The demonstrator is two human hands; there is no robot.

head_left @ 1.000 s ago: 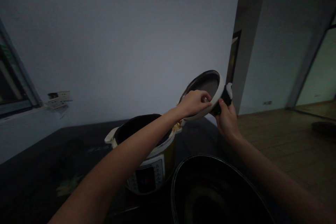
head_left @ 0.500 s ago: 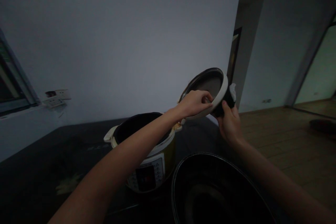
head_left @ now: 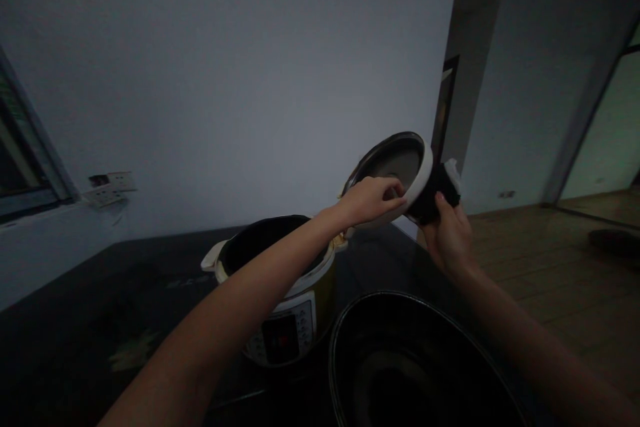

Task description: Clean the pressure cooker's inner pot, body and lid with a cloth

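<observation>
In the head view my left hand [head_left: 373, 200] reaches across the cooker and grips the near rim of a round lid [head_left: 423, 177], which has a white edge and a dark grey inner face. The lid is tilted, its inner face partly toward me, beyond the right side of an electric pressure cooker [head_left: 310, 283]; whether it is joined there I cannot tell. My right hand [head_left: 453, 233] is closed on a black, cloth-like piece [head_left: 435, 197] with a white end, just right of the lid's outer side. My left forearm covers part of the cooker's mouth.
A large dark wok-like pan [head_left: 420, 360] stands close in front, right of the cooker. Both are on a black countertop [head_left: 175, 300] against a pale wall [head_left: 250, 80]. Wall sockets [head_left: 107, 190] are at the left, wooden floor [head_left: 540, 267] at the right.
My right hand and the black piece have moved a little right, away from the lid. My left hand and the lid have hardly moved.
</observation>
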